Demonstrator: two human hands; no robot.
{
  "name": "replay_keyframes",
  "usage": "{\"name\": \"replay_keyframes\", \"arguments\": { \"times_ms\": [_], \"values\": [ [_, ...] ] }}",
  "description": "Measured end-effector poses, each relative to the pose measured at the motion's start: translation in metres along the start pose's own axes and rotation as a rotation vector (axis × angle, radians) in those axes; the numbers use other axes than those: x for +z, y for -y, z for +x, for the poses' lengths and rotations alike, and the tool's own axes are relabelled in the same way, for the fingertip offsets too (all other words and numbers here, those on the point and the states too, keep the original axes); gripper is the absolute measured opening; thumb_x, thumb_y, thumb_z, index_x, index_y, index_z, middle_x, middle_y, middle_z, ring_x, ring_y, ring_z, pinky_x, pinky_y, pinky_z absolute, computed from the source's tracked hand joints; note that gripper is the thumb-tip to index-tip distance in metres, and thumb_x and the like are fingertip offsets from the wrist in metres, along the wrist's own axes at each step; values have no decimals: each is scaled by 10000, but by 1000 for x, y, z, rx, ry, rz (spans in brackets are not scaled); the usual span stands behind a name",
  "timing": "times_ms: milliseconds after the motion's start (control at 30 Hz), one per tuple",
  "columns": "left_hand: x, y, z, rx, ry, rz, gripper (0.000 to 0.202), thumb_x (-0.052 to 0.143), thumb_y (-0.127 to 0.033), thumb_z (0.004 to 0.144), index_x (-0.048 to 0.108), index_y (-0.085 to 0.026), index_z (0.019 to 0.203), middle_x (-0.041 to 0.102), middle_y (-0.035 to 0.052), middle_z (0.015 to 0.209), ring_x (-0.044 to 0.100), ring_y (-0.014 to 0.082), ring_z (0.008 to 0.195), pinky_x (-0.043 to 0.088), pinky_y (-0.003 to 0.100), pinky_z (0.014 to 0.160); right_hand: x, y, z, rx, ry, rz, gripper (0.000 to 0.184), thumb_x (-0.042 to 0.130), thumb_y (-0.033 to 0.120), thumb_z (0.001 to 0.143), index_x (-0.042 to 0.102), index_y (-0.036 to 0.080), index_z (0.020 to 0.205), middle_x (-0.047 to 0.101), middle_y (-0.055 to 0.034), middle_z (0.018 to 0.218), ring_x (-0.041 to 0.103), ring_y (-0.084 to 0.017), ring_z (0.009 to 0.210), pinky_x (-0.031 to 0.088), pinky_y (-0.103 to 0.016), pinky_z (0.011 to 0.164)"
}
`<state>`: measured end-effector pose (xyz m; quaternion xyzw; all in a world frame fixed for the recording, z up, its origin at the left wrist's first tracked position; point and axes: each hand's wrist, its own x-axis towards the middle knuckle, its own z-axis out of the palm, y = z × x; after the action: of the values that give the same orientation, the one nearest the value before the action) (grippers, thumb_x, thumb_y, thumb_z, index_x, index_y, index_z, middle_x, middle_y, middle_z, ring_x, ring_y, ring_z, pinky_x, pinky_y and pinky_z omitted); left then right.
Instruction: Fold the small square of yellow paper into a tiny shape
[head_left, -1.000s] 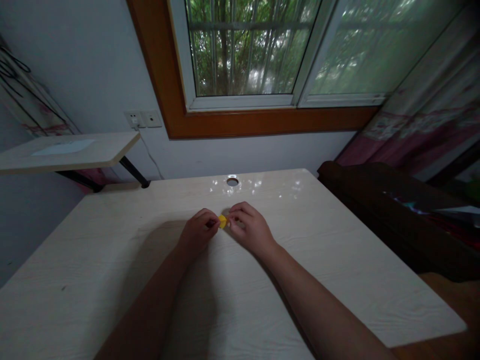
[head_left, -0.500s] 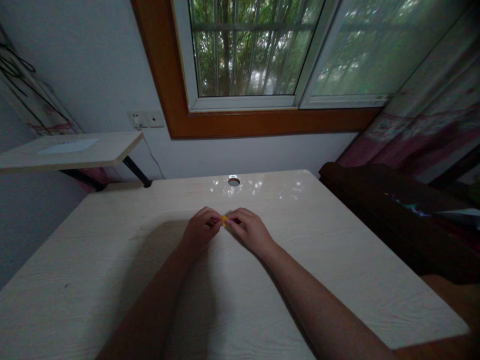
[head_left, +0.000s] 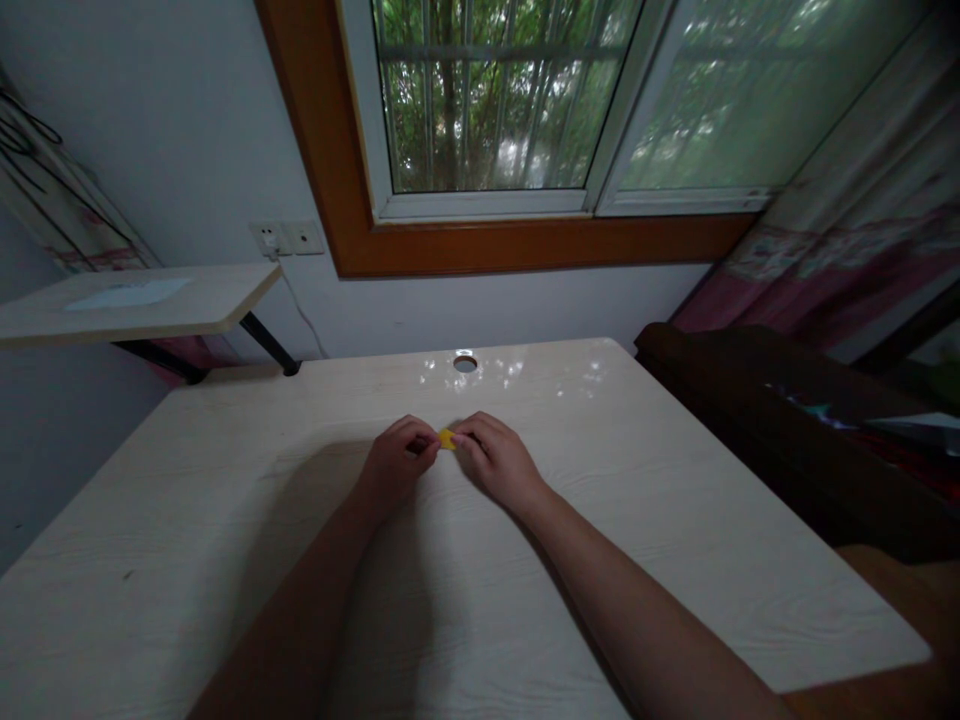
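Observation:
A small yellow piece (head_left: 447, 438) sits between my two hands over the pale wooden table (head_left: 225, 520). My left hand (head_left: 397, 464) pinches its left side with curled fingers. My right hand (head_left: 495, 460) pinches its right side, fingers also curled. Most of the piece is hidden by my fingertips, so I cannot make out its shape. Both forearms reach in from the bottom edge of the view.
A round cable hole (head_left: 465, 363) lies in the table near its far edge. A small side shelf (head_left: 150, 300) stands at the left under wall sockets (head_left: 287, 238). A dark sofa or chair arm (head_left: 750, 400) borders the table's right side. A window is behind.
My hands have stayed almost in place, with the fingertips shifting slightly on the yellow piece; less of it shows than a second ago.

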<state>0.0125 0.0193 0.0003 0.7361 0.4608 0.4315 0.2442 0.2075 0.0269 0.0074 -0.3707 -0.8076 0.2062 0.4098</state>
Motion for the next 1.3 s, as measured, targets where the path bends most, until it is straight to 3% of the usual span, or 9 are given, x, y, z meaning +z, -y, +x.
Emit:
{"name": "replay_keyframes", "arguments": {
  "times_ms": [400, 567, 667, 767, 900, 1300],
  "values": [
    [-3, 5, 2, -36, -28, -2, 93, 617, -261, 846, 653, -181, 815, 627, 30, 865, 628, 124, 708, 531, 241, 669, 2, -2, 0, 94, -95, 101, 140, 521, 203, 927, 648, 198, 867, 633, -40, 849, 592, -173, 813, 438, -287, 755],
    [-5, 8, 2, -123, -91, -79, 161, 600, -326, 857, 616, -173, 808, 625, 27, 825, 641, 122, 649, 517, 238, 618, 0, -7, 1, 191, -146, 150, 156, 542, 235, 915, 653, 191, 815, 633, -33, 809, 588, -170, 787, 433, -278, 728],
    [-3, 4, 1, -190, -106, -178, 178, 578, -353, 871, 596, -179, 907, 643, 8, 725, 654, 138, 647, 510, 237, 611, 3, -9, 1, 228, -135, 177, 158, 551, 256, 907, 662, 190, 815, 633, -28, 792, 584, -165, 763, 432, -270, 704],
    [0, 0, -1, -202, -33, -212, 227, 583, -378, 867, 616, -174, 961, 674, 19, 736, 650, 141, 654, 498, 232, 607, 7, -8, 0, 241, -93, 199, 164, 556, 283, 905, 677, 191, 842, 636, -29, 793, 580, -162, 748, 434, -265, 689],
    [0, -1, -3, -200, 89, -142, 255, 589, -406, 857, 668, -165, 834, 670, 23, 698, 625, 136, 624, 476, 222, 589, 10, -7, -2, 238, -43, 226, 187, 562, 326, 904, 689, 192, 874, 637, -26, 791, 572, -153, 737, 435, -259, 689],
    [-3, -7, -1, -291, 169, -263, 348, 514, -437, 899, 694, -154, 807, 709, 42, 704, 645, 144, 627, 500, 245, 637, 14, -10, -3, 364, -23, 421, 257, 587, 413, 861, 670, 170, 844, 601, -8, 716, 521, -133, 648, 427, -249, 619]
  ]
}}
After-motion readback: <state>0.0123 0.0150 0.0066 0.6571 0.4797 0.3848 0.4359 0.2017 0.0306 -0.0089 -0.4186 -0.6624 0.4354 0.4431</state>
